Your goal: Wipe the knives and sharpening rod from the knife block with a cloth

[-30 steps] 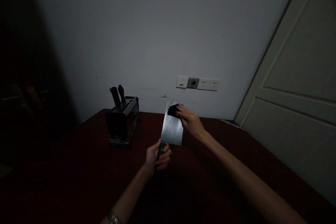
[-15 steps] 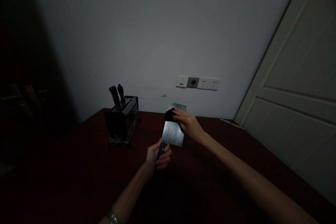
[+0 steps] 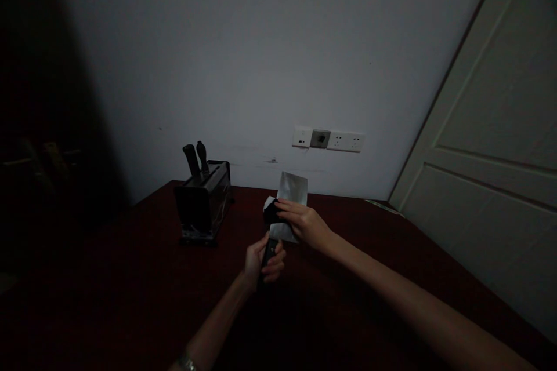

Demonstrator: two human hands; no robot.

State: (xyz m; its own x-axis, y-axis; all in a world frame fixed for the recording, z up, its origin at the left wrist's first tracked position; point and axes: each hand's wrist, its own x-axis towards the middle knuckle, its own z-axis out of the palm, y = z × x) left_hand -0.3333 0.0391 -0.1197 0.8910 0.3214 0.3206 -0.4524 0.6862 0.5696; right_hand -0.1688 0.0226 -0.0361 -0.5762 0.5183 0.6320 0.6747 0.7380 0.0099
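My left hand (image 3: pixel 263 262) is closed around the black handle of a cleaver (image 3: pixel 292 187), whose broad metal blade points up and away from me. Across the lower part of the blade, my right hand (image 3: pixel 304 221) presses a black cloth (image 3: pixel 270 212) with a whitish patch at its left edge. The fingers of that hand lie over the cloth, and part of the blade is hidden beneath them. Bare metal shows above the cloth and in a strip near the handle.
A dark knife block (image 3: pixel 202 200) with two black-handled tools stands to the left on the dark red table (image 3: pixel 348 278). Wall sockets (image 3: pixel 346 141) sit behind the table. A pale panelled door (image 3: pixel 491 145) rises on the right. The light is dim.
My right hand has slid the cloth down the blade from near its far end toward the handle. My left hand keeps its hold on the cleaver, nearly still.
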